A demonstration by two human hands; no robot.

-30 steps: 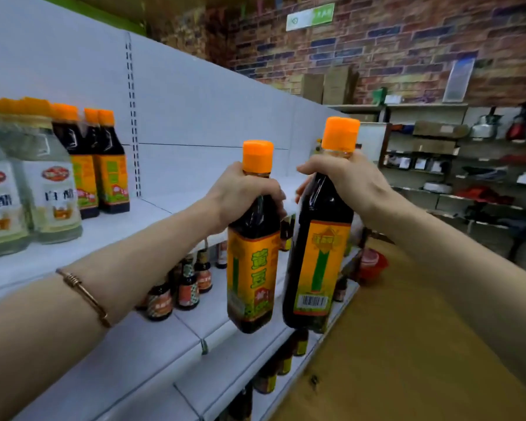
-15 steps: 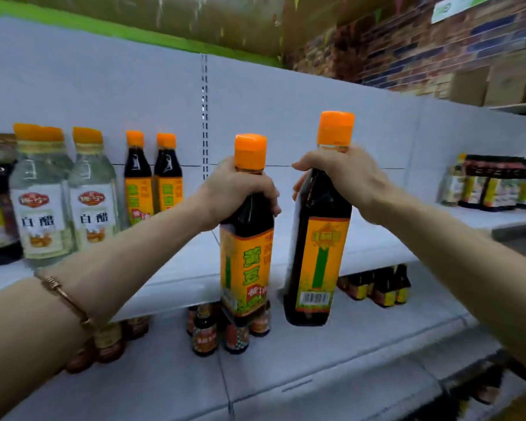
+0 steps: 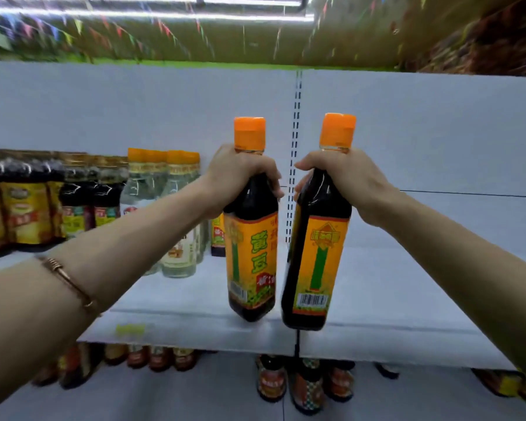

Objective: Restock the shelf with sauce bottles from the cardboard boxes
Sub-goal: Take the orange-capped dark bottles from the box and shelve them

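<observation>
Now we hold two sauce bottles by the neck, one in each hand, both in the air over the front edge of the shelf [image 3: 392, 287]. Our left hand [image 3: 240, 174] has its fingers [image 3: 272, 185] curled round the shoulder of the left bottle [image 3: 251, 256], just under its orange cap; our right hand [image 3: 346, 180] wraps the right bottle [image 3: 315, 262] the same way. Both look full of dark liquid, so we judge them fairly heavy and rigid, probably glass or hard plastic, though the blur keeps us from telling which. The smooth shoulders could slip, so the neck under the cap ridge seems the safest hold, with the base set down flat and gently. The two bottles hang near each other without touching, the left one tilted a little. To the left stand clear bottles [image 3: 179, 226] with orange caps, and beyond them dark bottles [image 3: 82, 205]; a matching bottle stands half hidden behind our left hand. Open shelf lies ahead and to the right, so mostly the clear bottles crowd the left placement. Small jars [image 3: 304, 387] stand on the lower shelf.
</observation>
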